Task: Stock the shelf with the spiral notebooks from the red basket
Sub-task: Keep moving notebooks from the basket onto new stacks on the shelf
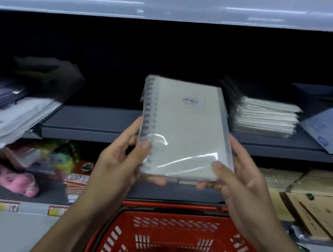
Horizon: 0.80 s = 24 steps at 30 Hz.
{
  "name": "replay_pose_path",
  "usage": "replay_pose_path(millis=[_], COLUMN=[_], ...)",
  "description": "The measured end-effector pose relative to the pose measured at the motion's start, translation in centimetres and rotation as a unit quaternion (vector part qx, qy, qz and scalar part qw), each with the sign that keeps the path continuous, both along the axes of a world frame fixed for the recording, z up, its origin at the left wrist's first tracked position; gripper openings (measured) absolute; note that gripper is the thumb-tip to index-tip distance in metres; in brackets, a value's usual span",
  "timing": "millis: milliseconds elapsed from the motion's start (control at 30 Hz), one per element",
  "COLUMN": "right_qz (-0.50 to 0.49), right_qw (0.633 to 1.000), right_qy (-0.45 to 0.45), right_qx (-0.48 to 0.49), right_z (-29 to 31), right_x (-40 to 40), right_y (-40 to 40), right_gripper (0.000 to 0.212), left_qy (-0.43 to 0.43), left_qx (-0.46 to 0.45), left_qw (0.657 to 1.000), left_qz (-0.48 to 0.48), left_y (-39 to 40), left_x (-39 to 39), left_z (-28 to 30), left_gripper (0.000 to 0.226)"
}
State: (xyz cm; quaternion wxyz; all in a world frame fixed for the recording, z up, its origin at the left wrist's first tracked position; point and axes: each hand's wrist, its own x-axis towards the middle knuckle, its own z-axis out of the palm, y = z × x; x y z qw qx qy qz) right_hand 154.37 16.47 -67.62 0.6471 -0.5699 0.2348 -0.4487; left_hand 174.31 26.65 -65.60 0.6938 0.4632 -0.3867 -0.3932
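Note:
A plastic-wrapped spiral notebook (183, 127) with a pale cover and a small barcode label is held up in front of the grey shelf (95, 121). My left hand (120, 162) grips its lower spiral edge. My right hand (240, 177) holds the lower right corner. It may be more than one notebook stacked; I cannot tell. A stack of similar wrapped notebooks (263, 118) lies on the shelf just right of it. The red basket (174, 237) stands below my hands; a wrapped item shows at its bottom edge.
Loose envelopes and folders (16, 116) lean on the shelf's left part. A blue-white pack (325, 131) lies at far right. The lower shelf holds pink items (12, 180), copy paper (78, 179) and brown cardboard pads (309, 202). Another shelf (169, 9) runs overhead.

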Motion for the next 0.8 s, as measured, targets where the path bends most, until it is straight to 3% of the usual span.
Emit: replay_pose_path(millis=[200,333,467,600,700,800], right_qz=[0.025,0.0,-0.043,-0.122,-0.16,-0.173], right_qw=[0.998,0.994,0.989,0.973,0.957,0.956], right_qy=[-0.018,0.01,0.072,0.195,0.219,0.202], right_qx=[0.056,0.107,0.126,-0.003,-0.103,-0.12], right_z=[3.2,3.4,3.6,3.2,1.4,-0.2], right_x=[3.7,5.9,6.4,4.1,3.1,3.5], right_y=[-7.2,-9.7,-10.8,-8.8,-7.6,-8.6], right_gripper=[0.043,0.029,0.045,0.072,0.069,0.066], left_qy=[-0.056,-0.049,-0.075,-0.194,-0.266,-0.298], left_qx=[0.005,0.042,0.057,0.079,0.071,0.039], left_qw=[0.998,0.996,0.989,0.958,0.931,0.918], left_qz=[-0.014,0.054,0.116,0.195,0.239,0.26], left_y=[-5.6,-7.9,-8.4,-6.4,-6.0,-6.7], left_x=[2.4,3.4,3.1,2.9,2.8,2.5], left_z=[3.3,3.9,3.9,2.8,1.5,0.9], left_gripper=[0.056,0.039,0.059,0.068,0.05,0.034])
